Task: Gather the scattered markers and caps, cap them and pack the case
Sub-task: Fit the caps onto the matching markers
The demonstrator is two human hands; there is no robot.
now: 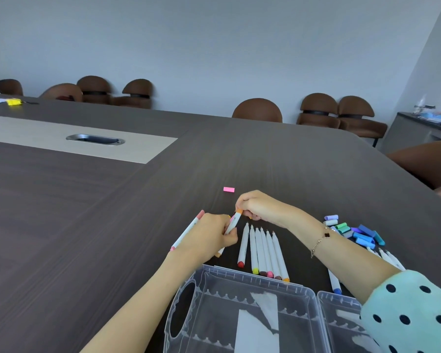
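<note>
Marker (231, 223) (orange-capped), tip pointing far-right, diagonal

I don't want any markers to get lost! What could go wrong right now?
The pink cap lies alone beyond both hands and could be forgotten. The uncapped markers lie close under the right hand, so a wrist could nudge them or get inked. The left hand holds two markers, so one might slip.

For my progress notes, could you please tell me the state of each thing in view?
Case: open, no markers inside.
Orange marker: held by both hands.
Pink marker: capped, in left hand.
Right hand: pinching orange cap.
Six markers: uncapped, lying in a row.
Blue caps: loose pile.
</note>
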